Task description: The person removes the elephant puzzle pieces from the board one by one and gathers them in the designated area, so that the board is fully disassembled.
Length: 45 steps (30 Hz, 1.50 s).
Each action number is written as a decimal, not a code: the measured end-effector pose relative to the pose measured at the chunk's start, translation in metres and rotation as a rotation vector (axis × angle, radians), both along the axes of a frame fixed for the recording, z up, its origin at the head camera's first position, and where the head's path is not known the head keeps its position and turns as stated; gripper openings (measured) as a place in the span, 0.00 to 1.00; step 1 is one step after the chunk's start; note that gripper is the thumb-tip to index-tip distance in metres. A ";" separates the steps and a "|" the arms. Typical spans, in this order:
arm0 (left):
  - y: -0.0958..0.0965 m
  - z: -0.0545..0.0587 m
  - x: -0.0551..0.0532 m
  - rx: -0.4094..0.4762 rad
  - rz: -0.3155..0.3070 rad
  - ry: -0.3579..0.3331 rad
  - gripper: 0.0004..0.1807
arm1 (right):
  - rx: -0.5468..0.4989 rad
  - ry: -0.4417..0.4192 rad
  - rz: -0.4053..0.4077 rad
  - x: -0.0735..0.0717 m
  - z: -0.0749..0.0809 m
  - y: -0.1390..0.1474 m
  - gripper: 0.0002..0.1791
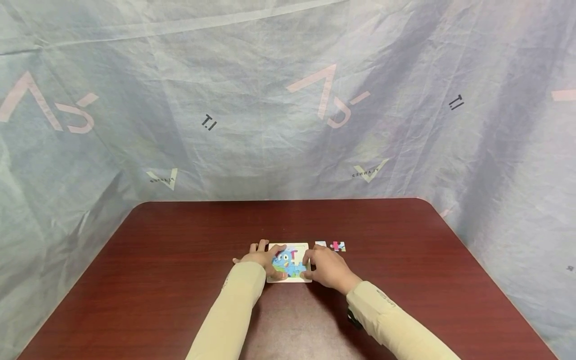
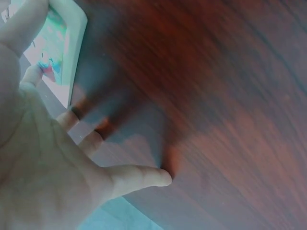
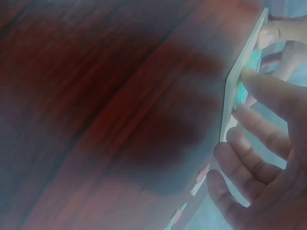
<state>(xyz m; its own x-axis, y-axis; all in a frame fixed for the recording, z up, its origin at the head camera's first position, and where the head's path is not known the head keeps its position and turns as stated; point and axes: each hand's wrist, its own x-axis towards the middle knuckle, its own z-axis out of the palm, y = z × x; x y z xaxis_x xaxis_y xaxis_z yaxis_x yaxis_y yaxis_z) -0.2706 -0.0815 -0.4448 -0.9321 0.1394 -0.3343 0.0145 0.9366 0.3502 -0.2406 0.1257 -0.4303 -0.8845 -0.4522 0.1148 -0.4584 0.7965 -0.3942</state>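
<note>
My left hand [image 1: 260,257]: splayed, left side of puzzle [image 1: 284,259]. My right hand [image 1: 328,264]: fingers bent, right side; pinch, I cannot tell.

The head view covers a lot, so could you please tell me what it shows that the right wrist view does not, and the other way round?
Only the head view: the blue character in the tray, the right sleeve, the letters on the curtain and the far edge of the table.

Only the right wrist view: the palm side of the right hand.

Both: the tray, loose pieces, the table, the right hand and at least part of the left hand.
</note>
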 end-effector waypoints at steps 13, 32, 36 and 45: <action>0.002 0.014 0.010 -0.001 -0.005 -0.001 0.44 | -0.070 0.031 -0.005 0.002 0.001 0.006 0.15; 0.002 0.033 0.024 -0.015 -0.024 0.023 0.44 | 0.010 0.113 -0.019 -0.003 -0.001 0.008 0.14; 0.004 0.043 0.029 -0.015 -0.024 0.020 0.43 | 0.016 0.079 -0.044 -0.004 -0.001 0.007 0.14; 0.002 0.029 0.017 -0.008 -0.011 -0.025 0.45 | 0.025 0.025 -0.069 -0.007 -0.001 0.007 0.14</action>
<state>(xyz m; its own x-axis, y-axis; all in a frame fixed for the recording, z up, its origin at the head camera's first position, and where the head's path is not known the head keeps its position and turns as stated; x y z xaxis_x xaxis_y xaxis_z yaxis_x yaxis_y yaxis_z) -0.2539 -0.0796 -0.4157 -0.9217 0.1471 -0.3589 0.0164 0.9392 0.3430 -0.2479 0.1324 -0.4309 -0.9106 -0.3935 0.1263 -0.4116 0.8361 -0.3628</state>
